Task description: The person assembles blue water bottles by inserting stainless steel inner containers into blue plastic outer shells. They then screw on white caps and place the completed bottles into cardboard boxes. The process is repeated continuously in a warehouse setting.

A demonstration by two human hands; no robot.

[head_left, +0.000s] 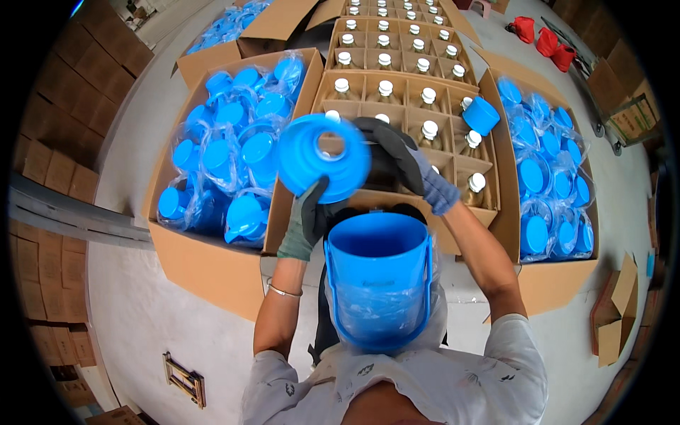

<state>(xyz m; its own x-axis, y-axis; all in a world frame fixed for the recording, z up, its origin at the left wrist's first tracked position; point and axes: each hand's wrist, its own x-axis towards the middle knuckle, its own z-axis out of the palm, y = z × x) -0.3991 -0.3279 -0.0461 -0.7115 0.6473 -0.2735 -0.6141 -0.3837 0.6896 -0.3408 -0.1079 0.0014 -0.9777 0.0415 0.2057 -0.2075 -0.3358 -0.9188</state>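
Bucket (377, 283), blue, sits nearest the torso (446, 379). Beyond it, the gloved left hand (309, 221) grips a blue funnel (346, 170) by its lower rim; the right hand (402, 152) is at its right edge, hold unclear. Farther off, white-capped bottles (428, 132) stand in a divided carton (386, 199).

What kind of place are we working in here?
Probably a warehouse or packing area: stacked brown cartons line the left side, a divided box holds white-capped bottles, and a large open carton holds blue plastic containers in clear bags.
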